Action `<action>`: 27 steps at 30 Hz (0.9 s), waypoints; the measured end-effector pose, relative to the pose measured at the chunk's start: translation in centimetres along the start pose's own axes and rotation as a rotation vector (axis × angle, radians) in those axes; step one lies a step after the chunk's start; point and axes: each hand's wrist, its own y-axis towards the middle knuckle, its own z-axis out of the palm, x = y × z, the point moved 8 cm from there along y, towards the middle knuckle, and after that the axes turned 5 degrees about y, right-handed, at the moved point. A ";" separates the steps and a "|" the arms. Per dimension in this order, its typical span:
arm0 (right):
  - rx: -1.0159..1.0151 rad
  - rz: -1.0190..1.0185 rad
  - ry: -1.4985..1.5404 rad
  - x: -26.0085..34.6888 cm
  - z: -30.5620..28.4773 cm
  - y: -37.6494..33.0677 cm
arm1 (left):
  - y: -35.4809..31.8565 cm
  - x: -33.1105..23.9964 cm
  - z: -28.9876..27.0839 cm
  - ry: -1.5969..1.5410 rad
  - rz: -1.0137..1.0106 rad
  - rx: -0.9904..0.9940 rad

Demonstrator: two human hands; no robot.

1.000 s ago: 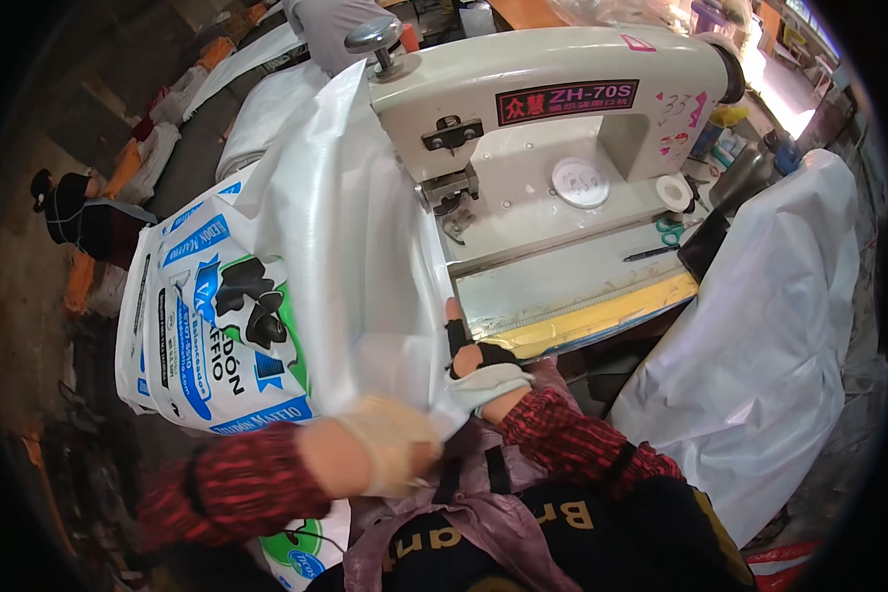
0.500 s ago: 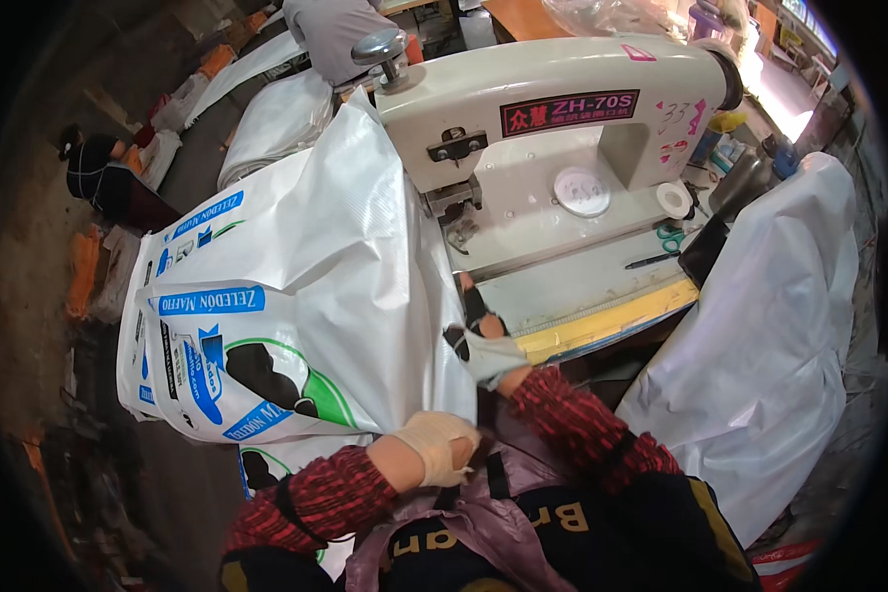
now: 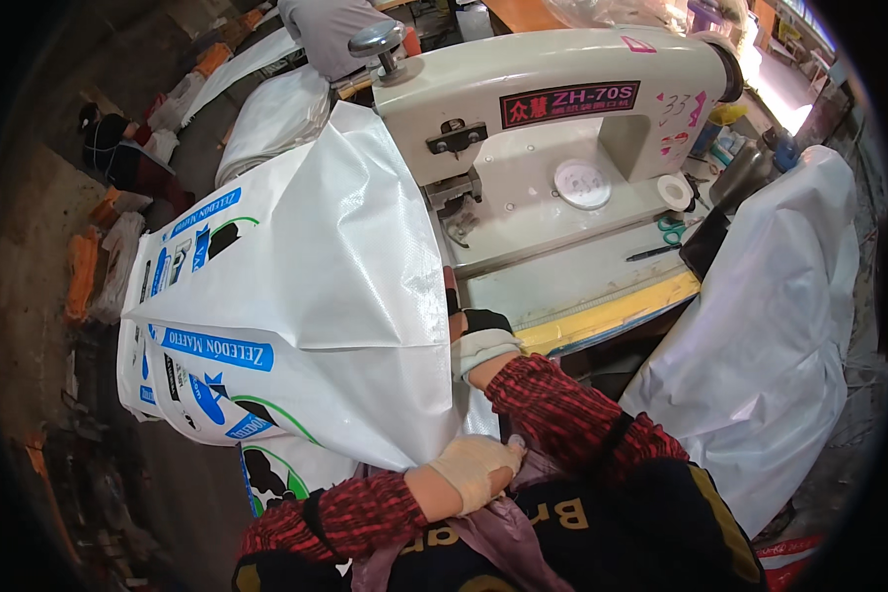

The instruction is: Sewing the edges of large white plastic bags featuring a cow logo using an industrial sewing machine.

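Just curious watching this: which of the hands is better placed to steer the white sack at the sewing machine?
Probably the right hand: it rests at the sack edge beside the sewing machine bed. The left hand grips the sack's near corner, close to the body.

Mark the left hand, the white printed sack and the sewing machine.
left hand (image 3: 474,469), head view, back of the gloved hand.
white printed sack (image 3: 335,286), head view, plain upper panel.
sewing machine (image 3: 562,74), head view, top of arm.

red-black plaid sleeves, beige glove on left grip (image 3: 476,468), blk/white glove on right grip (image 3: 479,333)
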 end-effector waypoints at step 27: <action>-0.023 0.018 0.211 -2.3 1.6 1.1 | -7.9 -1.1 -10.5 0.341 0.281 0.177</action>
